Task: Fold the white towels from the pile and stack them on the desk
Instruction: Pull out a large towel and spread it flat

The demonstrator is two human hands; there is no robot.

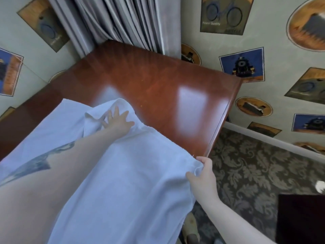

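A white towel is spread over the desk, beneath both hands. Its far rumpled corner is pressed by the flat-fingered left hand; its near corner is pinched by the right hand.

you're in a furnished room, home or hotel: polished wooden desk, grey curtains, train-print wallpaper, patterned damask carpet.
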